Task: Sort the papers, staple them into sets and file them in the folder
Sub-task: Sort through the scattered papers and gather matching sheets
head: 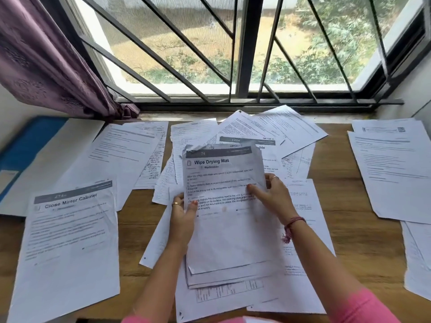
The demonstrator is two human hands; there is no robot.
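Head view — desk by the window.
Left hand: fingers curled round the left edge of a small stack of papers.
Right hand: pinches the stack's right edge.
Stack: lifted above the desk centre — top sheet reads "Wipe Drying Mat".
Loose sheets: spread over the wooden desk.
Blue folder: far left, partly under sheets.

Wooden table below window; folder far left; "Close Mirror Cabinet" sheet front left; scattered papers centre-back; paper stack right; curtain behind folder.
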